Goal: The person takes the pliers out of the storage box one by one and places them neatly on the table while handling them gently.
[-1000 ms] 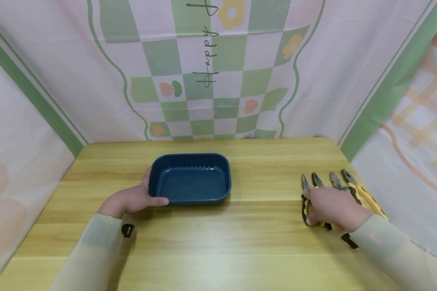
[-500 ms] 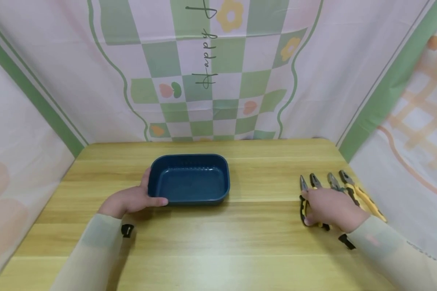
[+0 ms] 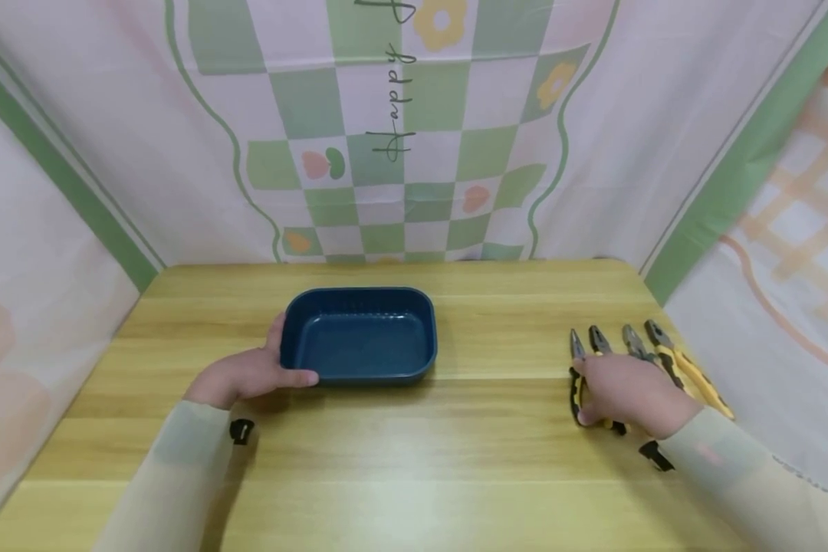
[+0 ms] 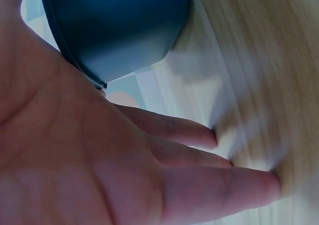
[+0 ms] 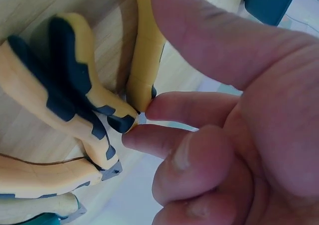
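My left hand (image 3: 251, 376) rests against the left end of a dark blue rectangular bin (image 3: 366, 346), thumb along its front wall. In the left wrist view the fingers (image 4: 224, 187) are straight, their tips at the tabletop beside the bin. At the right, my right hand (image 3: 631, 391) pinches the leftmost needle-nose pliers (image 3: 577, 345) by the black-and-yellow handles. Its thumb (image 5: 199, 30) lies on one handle (image 5: 144, 55); other fingers curl close to the joint. The pliers lie on the table, partly covered by the hand.
Several other pliers lie beside it in a row: one with a dark head (image 3: 599, 340), one grey (image 3: 635, 341), and one with yellow handles (image 3: 693, 376) at the far right. Patterned cloth (image 3: 428, 138) hangs behind the wooden table (image 3: 400, 452) and along both sides.
The view shifts slightly with the head. Both hands, the bin and the pliers stay where they were.
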{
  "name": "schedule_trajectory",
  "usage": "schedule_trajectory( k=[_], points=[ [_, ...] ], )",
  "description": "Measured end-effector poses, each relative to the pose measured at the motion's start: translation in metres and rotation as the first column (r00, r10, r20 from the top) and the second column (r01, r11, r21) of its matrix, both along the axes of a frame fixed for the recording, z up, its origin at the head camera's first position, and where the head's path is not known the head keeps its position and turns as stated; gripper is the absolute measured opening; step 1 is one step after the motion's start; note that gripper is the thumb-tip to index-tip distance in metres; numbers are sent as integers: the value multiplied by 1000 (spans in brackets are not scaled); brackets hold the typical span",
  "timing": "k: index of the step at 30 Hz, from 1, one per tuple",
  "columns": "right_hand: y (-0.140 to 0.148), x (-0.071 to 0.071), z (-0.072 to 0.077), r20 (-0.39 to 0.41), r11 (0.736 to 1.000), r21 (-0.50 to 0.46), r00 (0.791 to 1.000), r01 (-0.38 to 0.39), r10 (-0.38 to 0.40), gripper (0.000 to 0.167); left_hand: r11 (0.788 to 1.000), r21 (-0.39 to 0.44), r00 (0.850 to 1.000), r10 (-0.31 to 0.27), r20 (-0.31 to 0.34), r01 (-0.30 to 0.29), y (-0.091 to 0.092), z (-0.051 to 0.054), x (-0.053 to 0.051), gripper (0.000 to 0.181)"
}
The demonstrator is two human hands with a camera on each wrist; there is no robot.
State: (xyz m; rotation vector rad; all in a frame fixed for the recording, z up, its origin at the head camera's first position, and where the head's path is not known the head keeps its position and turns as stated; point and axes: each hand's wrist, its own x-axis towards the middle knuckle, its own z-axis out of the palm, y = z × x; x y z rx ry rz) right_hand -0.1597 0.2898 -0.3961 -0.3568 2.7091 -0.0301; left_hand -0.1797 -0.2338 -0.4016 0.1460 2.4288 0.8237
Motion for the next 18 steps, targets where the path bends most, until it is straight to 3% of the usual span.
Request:
schedule_trajectory(
  k=[11, 18],
  points=[
    [-3, -1, 1, 23, 999, -33, 1000, 12, -11, 89, 1000, 29, 1000, 10, 16, -11, 0, 1, -2, 132],
    [0, -6, 5, 78, 996, -79, 996, 40, -33, 91, 1000, 14, 999, 12, 42, -12, -2, 3, -1, 133]
  ],
)
